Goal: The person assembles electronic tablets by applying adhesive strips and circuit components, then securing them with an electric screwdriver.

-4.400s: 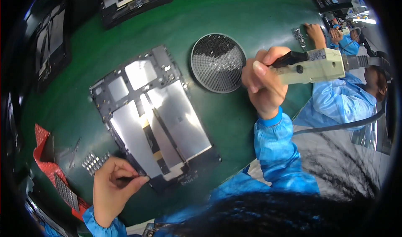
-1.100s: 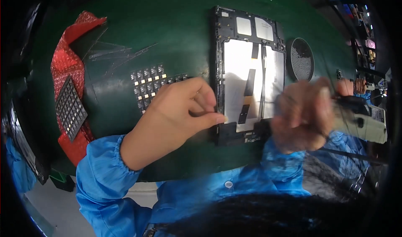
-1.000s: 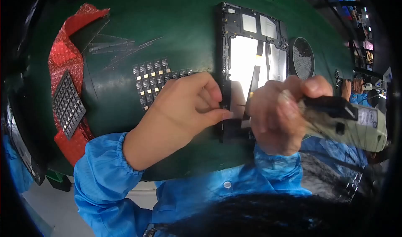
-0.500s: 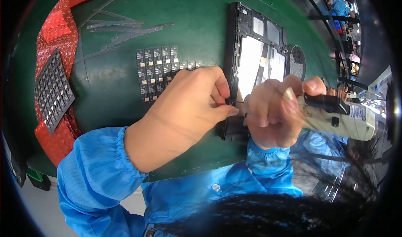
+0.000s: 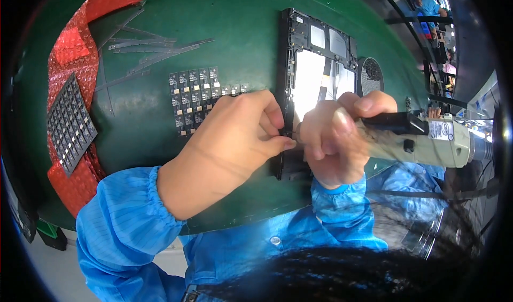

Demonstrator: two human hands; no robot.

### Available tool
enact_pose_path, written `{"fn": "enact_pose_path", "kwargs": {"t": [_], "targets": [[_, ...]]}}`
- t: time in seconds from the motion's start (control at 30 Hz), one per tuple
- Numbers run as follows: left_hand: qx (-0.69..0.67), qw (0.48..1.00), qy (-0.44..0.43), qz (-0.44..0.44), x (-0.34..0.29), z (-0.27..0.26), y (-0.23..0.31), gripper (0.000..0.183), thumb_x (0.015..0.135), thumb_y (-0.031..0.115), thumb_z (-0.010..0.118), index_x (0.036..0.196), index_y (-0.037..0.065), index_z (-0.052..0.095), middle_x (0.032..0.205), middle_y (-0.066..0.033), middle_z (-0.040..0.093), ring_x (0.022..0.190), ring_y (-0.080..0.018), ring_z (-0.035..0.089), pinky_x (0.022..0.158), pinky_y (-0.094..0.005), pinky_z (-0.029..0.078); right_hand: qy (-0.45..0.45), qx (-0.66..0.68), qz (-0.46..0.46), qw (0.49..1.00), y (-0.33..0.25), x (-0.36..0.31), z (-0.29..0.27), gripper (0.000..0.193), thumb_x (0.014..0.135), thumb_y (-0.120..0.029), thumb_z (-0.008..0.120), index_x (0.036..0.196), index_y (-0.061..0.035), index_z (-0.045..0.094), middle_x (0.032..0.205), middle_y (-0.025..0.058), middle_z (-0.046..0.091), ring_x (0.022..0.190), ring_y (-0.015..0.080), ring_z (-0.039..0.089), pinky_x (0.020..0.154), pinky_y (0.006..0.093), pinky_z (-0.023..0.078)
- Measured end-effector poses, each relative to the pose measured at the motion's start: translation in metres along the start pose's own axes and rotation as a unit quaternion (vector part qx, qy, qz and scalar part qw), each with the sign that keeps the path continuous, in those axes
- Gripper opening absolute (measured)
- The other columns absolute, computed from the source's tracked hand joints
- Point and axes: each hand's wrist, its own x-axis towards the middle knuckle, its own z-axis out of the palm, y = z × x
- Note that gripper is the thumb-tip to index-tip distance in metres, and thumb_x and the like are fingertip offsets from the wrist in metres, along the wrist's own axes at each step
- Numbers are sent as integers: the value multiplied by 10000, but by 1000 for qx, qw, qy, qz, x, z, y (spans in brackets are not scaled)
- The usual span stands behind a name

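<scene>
My left hand (image 5: 227, 139) is closed in a pinch at the near left edge of a flat black device housing (image 5: 311, 72) with silvery-white panels. Whatever lies between its thumb and fingertips is too small to make out. In my right hand (image 5: 336, 150), smeared by motion, is a beige electric screwdriver (image 5: 446, 144) with a black lever. The tool lies almost level, its front end hidden by that hand over the housing's near part. Left of the housing, and partly behind my left hand, lies a sheet of small black circuit boards (image 5: 193, 96).
At the far left, another circuit board sheet (image 5: 71, 123) rests on red bubble wrap (image 5: 69, 48). Thin dark strips (image 5: 152, 46) are scattered on the green tabletop (image 5: 240, 40). A round dish of small dark pieces (image 5: 370, 75) stands right of the housing. Other people sit at the far right.
The housing, both hands and the screwdriver appear a little further left in view. The circuit boards and strips have shifted slightly too. Both grips look the same.
</scene>
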Motion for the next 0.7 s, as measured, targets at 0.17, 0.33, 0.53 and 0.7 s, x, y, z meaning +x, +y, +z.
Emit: {"fn": "enact_pose_path", "kwargs": {"t": [0.17, 0.33, 0.53, 0.7], "targets": [[-22, 999, -12, 20, 3, 6, 1, 246, 788, 87, 757, 912, -50, 595, 851, -131, 657, 784, -183, 678, 693, -300, 539, -91, -28, -61, 994, -3, 8, 0, 277, 885, -5, 575, 1000, -130, 357, 694, 40, 417, 456, 118, 407, 400, 290, 347], [-34, 998, 25, 46, 8, 15, 7, 220, 760, 40, 732, 883, -36, 566, 777, -125, 660, 704, -187, 665, 632, -306, 523, -94, -95, -81, 988, 0, 17, -11, 238, 825, -18, 697, 968, -75, 515, 770, 35, 530, 620, 116, 509, 529, 274, 420], [-75, 994, 8, -80, 9, 17, 23, 273, 778, -9, 782, 911, -3, 543, 812, -58, 624, 726, -91, 645, 599, -208, 468, 22, 55, -101, 993, -18, 26, -63, 290, 800, -30, 713, 1049, -74, 571, 816, 23, 598, 597, 106, 547, 496, 254, 453], [-44, 993, 24, -105, 11, 22, 27, 271, 781, -26, 773, 907, 6, 536, 797, -45, 608, 731, -87, 641, 605, -188, 464, 257, 104, -156, 948, -2, 48, -182, 291, 878, -40, 581, 1156, -92, 514, 640, -17, 382, 461, 75, 326, 412, 240, 250]]}}
